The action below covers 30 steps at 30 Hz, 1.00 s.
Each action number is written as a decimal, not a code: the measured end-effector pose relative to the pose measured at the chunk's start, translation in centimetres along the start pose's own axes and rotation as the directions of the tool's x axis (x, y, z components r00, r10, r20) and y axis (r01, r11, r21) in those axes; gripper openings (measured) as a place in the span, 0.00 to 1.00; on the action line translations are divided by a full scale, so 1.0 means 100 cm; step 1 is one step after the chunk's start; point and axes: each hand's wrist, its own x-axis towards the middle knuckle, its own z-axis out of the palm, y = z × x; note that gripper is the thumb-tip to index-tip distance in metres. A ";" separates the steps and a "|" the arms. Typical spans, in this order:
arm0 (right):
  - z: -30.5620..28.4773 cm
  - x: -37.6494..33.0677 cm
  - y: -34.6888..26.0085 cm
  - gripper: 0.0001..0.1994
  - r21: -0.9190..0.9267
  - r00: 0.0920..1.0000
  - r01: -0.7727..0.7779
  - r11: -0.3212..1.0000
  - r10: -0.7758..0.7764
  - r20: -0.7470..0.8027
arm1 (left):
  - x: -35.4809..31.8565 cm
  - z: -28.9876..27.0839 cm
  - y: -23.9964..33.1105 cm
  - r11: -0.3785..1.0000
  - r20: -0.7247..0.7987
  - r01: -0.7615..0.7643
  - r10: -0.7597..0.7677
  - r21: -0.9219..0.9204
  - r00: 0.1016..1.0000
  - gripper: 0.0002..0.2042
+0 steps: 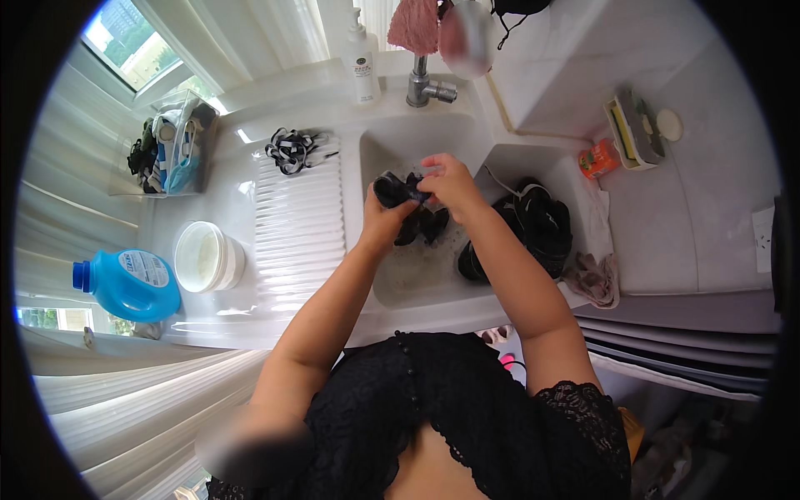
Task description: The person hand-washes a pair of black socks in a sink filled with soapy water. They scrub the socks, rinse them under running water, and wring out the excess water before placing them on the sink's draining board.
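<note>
Over the white sink basin (379, 275), both hands work at a dark, wet-looking black cloth-like piece (393, 190) with a greyish rounded end. My left hand (385, 218) is closed around its near side. With bent fingers, my right hand (450, 185) pinches its right side near the top. Black folds (427, 225) hang below the hands, above shallow sudsy water; whether they belong to the same piece, I cannot tell. A pair of black shoes (537, 225) sits in the side basin, partly behind my right forearm. Black-and-white shoelaces (292, 150) lie bunched on the ribbed washboard (300, 225).
On the left stand a blue detergent bottle (137, 285), a white tub (204, 257) and a clear bin of odds and ends (171, 150). A white pump bottle (361, 67) stands beside the tap (427, 89). At right are an orange container (597, 158), a sponge holder (633, 133) and a crumpled cloth (596, 279).
</note>
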 end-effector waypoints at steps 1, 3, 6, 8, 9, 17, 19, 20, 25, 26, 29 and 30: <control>-0.007 0.020 0.008 0.17 0.050 0.999 -0.023 0.998 0.025 -0.025 | -0.001 -0.002 -0.003 1.000 -0.039 -0.021 0.022 0.007 0.999 0.24; -0.016 0.048 0.042 0.17 -0.144 0.997 0.008 0.990 -0.019 -0.079 | -0.002 -0.006 -0.010 0.998 -0.115 -0.061 0.064 0.025 0.991 0.24; -0.011 0.077 0.120 0.19 -0.775 0.972 0.072 0.628 -0.217 -0.086 | -0.004 -0.012 -0.015 0.996 -0.136 -0.071 0.064 -0.049 0.989 0.25; 0.002 0.060 0.164 0.19 -0.964 0.984 0.135 0.231 -0.146 0.103 | -0.008 -0.012 -0.007 0.995 -0.175 -0.081 0.071 -0.050 0.982 0.25; 0.000 0.063 0.173 0.19 -0.969 0.986 0.169 0.178 -0.041 0.164 | -0.011 -0.010 0.000 0.995 -0.188 -0.086 0.075 -0.051 0.979 0.26; -0.035 0.083 0.085 0.13 -0.474 0.956 -0.091 0.876 0.210 0.205 | -0.019 -0.023 0.033 0.981 -0.145 0.028 -0.057 -0.190 0.988 0.13; -0.041 0.079 0.066 0.09 -0.141 0.968 -0.171 0.975 0.193 0.163 | -0.017 -0.024 0.033 0.980 -0.130 0.053 -0.079 -0.193 0.988 0.14; -0.043 0.078 0.062 0.08 0.033 0.980 -0.156 0.987 0.150 0.132 | -0.016 -0.022 0.034 0.980 -0.127 0.052 -0.078 -0.193 0.989 0.13; -0.049 0.079 0.052 0.09 0.432 0.981 -0.123 0.894 0.042 0.191 | -0.009 -0.010 0.037 0.982 -0.101 0.072 -0.090 -0.174 0.991 0.12; -0.048 0.077 0.050 0.09 0.405 0.983 -0.101 0.909 0.027 0.183 | -0.009 -0.009 0.038 0.978 -0.072 0.122 -0.136 -0.168 0.988 0.13; -0.032 0.049 0.032 0.12 0.340 0.987 -0.054 0.939 0.000 0.158 | -0.015 -0.006 0.047 0.962 0.000 0.216 -0.219 -0.166 0.976 0.13; -0.027 0.038 0.026 0.13 0.329 0.990 -0.043 0.943 -0.005 0.143 | -0.016 -0.004 0.048 0.962 0.024 0.204 -0.203 -0.181 0.979 0.13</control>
